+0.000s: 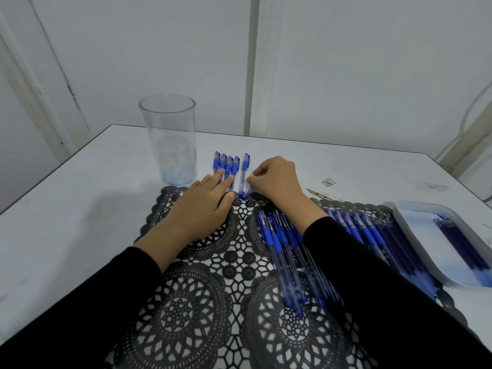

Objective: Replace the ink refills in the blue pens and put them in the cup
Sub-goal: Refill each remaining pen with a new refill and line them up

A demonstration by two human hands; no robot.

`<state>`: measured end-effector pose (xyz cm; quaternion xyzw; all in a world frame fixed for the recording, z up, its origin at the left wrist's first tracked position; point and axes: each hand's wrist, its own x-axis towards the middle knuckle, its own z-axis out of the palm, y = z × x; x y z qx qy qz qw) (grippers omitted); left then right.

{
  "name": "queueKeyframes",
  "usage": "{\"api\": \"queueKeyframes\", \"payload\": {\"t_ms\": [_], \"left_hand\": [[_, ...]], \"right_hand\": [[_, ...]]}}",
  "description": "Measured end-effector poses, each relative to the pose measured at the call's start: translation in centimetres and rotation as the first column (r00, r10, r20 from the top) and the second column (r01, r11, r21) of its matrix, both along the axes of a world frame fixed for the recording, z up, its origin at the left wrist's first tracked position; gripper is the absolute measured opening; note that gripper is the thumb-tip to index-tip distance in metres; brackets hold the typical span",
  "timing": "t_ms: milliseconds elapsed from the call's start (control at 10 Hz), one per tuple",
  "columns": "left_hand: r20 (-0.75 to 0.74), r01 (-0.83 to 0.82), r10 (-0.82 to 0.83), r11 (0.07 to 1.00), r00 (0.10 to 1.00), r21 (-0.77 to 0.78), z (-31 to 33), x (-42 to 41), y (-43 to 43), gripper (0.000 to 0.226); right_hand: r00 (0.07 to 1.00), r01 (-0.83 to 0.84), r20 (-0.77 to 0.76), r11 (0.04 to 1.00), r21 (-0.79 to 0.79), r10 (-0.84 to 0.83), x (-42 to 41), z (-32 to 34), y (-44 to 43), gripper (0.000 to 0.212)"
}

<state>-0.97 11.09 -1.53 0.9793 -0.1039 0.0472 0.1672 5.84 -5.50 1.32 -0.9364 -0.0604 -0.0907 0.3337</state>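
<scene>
With the left hand flat on four blue pens just right of the cup and the right hand pinching a fifth pen beside them, a slipped pinch may scatter the row.

cup mouth open, pens beside it

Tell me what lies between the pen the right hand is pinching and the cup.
Four other pens lie side by side between that pen and the cup, with the left hand resting flat on them. Nothing covers the cup's mouth.
</scene>
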Motion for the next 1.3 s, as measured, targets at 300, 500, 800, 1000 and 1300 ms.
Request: {"api": "queueKeyframes", "payload": {"t_ms": [300,500,800,1000,1300], "left_hand": [[-0.006,-0.006,0.006,1.0,1.0,-0.013,0.0,-0.1,0.0,0.054],[-0.021,-0.01,0.01,1.0,1.0,-0.026,0.2,-0.2,-0.1,0.054],[0.182,0.057,0.017,0.917,0.983,-0.394,2.0,-1.5,-1.3,0.046],[0.121,0.154,-0.097,0.497,0.988,-0.854,3.9,-3.9,-5.2,0.029],[0.182,0.113,0.195,0.317,0.964,-0.941,6.0,-7.6,-4.6,0.019]], "right_hand": [[0.994,0.067,-0.083,0.998,0.006,-0.067,0.2,0.3,0.6,0.017],[0.994,0.068,-0.096,0.987,0.147,-0.054,-0.9,0.8,-0.7,0.014],[0.991,-0.011,-0.094,0.768,0.641,0.093,-5.6,1.9,-2.8,0.022],[0.982,-0.117,-0.009,0.65,0.751,0.187,-10.8,3.2,-2.7,0.024],[0.954,-0.23,0.022,0.685,0.691,0.298,-15.0,4.2,-5.6,0.02]]}}
